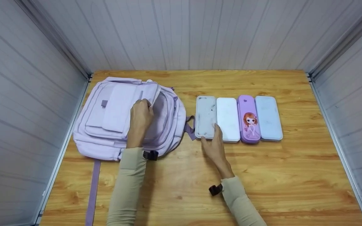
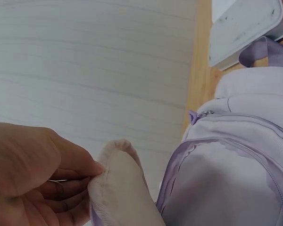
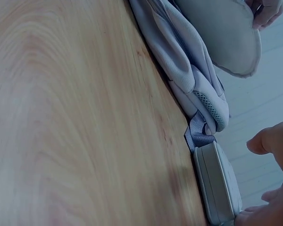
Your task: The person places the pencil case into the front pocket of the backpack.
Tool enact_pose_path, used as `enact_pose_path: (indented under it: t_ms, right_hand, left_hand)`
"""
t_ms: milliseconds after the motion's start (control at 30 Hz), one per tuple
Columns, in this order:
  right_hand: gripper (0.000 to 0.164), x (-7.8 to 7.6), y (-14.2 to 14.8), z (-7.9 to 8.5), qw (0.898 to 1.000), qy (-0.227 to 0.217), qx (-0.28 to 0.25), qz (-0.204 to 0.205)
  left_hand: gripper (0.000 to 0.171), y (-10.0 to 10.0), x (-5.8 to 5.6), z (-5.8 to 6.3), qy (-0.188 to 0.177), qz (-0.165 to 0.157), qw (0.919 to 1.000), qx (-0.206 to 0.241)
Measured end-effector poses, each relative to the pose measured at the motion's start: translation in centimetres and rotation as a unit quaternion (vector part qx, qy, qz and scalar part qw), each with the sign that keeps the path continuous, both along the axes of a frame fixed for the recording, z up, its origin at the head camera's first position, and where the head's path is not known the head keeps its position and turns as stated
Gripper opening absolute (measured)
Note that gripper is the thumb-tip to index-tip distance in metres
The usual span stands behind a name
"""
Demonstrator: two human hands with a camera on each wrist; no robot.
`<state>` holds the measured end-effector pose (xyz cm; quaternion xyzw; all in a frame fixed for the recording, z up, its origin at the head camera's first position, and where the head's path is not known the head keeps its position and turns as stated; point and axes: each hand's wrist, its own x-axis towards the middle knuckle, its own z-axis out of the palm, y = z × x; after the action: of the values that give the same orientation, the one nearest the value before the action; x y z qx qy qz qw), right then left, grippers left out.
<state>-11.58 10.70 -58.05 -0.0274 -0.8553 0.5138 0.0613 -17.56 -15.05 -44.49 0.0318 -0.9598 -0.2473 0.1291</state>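
Note:
A pale lilac backpack (image 1: 121, 110) lies on the table at the left, its front compartment unzipped. My left hand (image 1: 141, 116) pinches the edge of the backpack's front flap (image 2: 122, 188) and holds it lifted, so the compartment's pale lining (image 2: 221, 188) shows. To the right, my right hand (image 1: 214, 147) is at the near end of a worn grey pencil case (image 1: 206, 114). In the right wrist view, its thumb (image 3: 262, 142) stands apart from that case, while a finger is at the case's near end.
Beside the grey case lie a white pencil case (image 1: 228, 119), a purple one with a doll picture (image 1: 249, 119), and a pale blue one (image 1: 268, 117). A purple strap (image 1: 93, 191) trails toward the front. Panel walls (image 1: 187, 34) enclose the wooden table (image 1: 303, 175).

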Motion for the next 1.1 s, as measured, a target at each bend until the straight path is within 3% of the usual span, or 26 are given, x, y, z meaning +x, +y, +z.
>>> enact_pose_path:
  t_ms: [200,600,800,1100]
  right_hand:
    - [0.075,0.3,-0.5,-0.5,0.999,0.024,-0.022,0.013]
    - [0.082,0.1,-2.4,-1.2,0.999,0.031,-0.009,-0.037]
    - [0.084,-0.6,-2.5,-1.6,0.998,0.035,-0.001,-0.045]
    - [0.102,-1.5,-3.5,-2.0,0.997,-0.013,0.036,-0.073]
  left_hand:
    - [0.012,-0.4,0.2,-0.2,0.034,0.015,0.9987,0.034]
    - [0.014,-1.3,0.1,-0.9,0.096,0.010,0.9909,0.094]
    - [0.017,-1.6,0.1,-1.1,0.103,-0.007,0.9859,0.132]
    - [0.020,-1.8,0.0,-1.1,0.088,-0.008,0.9849,0.148]
